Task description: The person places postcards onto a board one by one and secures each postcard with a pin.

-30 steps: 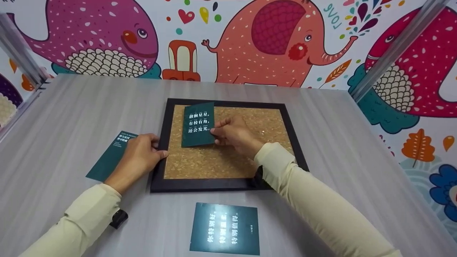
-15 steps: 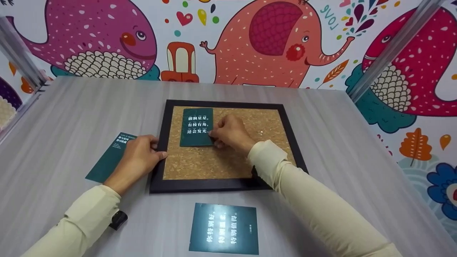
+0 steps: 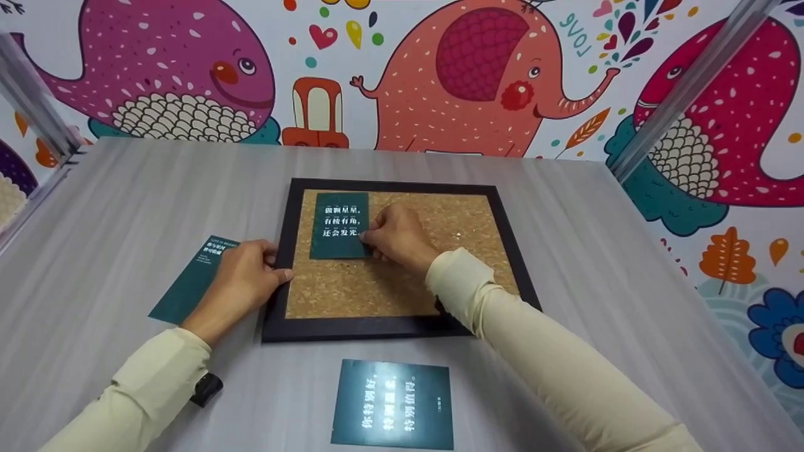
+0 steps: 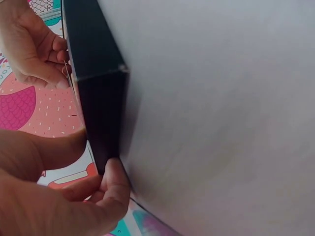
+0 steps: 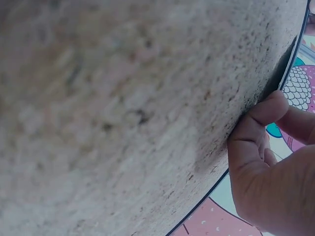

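Observation:
A black-framed cork board [image 3: 389, 292] lies flat on the table. On its upper left part is a dark green card [image 3: 339, 248] with white Chinese characters, close along the frame's left side. My right hand [image 3: 402, 235] pinches the card's right edge low down, thumb and forefinger together. In the right wrist view, the card [image 5: 276, 81] shows as a thin dark strip at the fingertips. My left hand [image 3: 242, 273] grips the left side of the frame, thumb on top; in the left wrist view its fingers [image 4: 115, 189] curl against the frame's outer side.
Another green card [image 3: 182, 289] lies left of the board, partly under my left hand and wrist. Nearer me, a third green card [image 3: 392, 405] reflects light on the table [image 3: 270, 402]. Behind the table stands a wall [image 3: 326, 56] printed with cartoon animals.
The card in my right hand has come down from a tilt to lie flat on the cork and slid slightly left. My left hand has kept its grip on the frame.

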Demonstrator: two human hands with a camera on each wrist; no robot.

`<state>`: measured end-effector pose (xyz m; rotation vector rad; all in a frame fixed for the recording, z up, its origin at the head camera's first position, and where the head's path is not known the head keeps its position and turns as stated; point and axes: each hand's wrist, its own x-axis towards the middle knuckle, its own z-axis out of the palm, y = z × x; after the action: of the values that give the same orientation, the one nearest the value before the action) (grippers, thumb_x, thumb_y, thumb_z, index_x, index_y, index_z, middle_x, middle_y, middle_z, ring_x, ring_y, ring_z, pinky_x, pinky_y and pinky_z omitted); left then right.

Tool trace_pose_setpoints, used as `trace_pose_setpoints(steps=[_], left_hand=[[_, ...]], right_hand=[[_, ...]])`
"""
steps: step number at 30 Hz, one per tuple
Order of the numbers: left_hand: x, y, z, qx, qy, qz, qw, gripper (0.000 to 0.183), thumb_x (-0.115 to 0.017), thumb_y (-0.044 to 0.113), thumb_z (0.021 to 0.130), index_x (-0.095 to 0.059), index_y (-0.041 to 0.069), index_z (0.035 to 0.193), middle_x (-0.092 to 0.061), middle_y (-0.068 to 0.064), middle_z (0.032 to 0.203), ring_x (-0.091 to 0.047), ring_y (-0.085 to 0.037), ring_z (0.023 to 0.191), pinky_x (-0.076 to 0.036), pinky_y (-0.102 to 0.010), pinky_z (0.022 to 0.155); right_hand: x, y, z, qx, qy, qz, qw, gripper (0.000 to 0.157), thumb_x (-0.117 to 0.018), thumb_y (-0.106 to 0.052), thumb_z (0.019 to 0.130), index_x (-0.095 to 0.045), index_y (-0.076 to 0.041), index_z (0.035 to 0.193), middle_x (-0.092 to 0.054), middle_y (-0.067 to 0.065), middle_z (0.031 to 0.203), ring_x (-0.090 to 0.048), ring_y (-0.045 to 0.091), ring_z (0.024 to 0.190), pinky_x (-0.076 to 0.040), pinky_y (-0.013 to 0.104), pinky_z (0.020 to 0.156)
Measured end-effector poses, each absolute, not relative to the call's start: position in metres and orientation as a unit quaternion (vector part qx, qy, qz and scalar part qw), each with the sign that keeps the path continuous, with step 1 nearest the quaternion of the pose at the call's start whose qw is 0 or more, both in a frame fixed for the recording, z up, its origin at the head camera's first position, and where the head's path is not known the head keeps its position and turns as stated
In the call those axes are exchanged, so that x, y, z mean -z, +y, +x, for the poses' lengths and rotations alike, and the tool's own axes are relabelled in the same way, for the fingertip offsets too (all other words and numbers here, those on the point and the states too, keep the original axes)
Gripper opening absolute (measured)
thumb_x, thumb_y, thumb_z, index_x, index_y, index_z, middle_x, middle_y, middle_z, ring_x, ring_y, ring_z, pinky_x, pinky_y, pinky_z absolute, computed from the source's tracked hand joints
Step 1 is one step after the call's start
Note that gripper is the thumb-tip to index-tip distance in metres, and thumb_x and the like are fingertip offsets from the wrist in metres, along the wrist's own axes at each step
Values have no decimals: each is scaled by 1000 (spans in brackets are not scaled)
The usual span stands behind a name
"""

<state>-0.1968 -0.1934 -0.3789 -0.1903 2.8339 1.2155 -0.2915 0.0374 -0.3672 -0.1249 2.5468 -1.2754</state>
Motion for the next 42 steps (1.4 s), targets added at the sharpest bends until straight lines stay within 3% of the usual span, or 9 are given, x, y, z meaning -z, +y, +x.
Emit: trace_pose_setpoints(steps=[12,34,42], left_hand=[[378,-193,-196,-400,914,-60,29,48,-80,5,99,-63,-21,135,-73,-31,112,-69,-31,91,-60,-40,76],[378,-193,-195,-385,921,-49,27,54,-78,7,101,-58,-20,143,-70,-30,120,-65,-33,100,-58,-47,86],[381,-195,-196,-378,924,-44,26,53,-78,8,101,-60,-19,143,-71,-26,114,-64,-32,99,-56,-48,87]], right_hand=[[369,38,-291,431,889,-67,135,11,-79,-3,101,-75,0,91,-71,7,71,-60,12,56,-46,22,48],[370,41,-287,419,891,-117,127,12,-75,-1,102,-75,-1,90,-69,4,72,-61,12,62,-49,24,53],[372,42,-285,412,892,-139,122,13,-75,0,100,-74,0,87,-67,2,70,-58,11,61,-48,24,52]])
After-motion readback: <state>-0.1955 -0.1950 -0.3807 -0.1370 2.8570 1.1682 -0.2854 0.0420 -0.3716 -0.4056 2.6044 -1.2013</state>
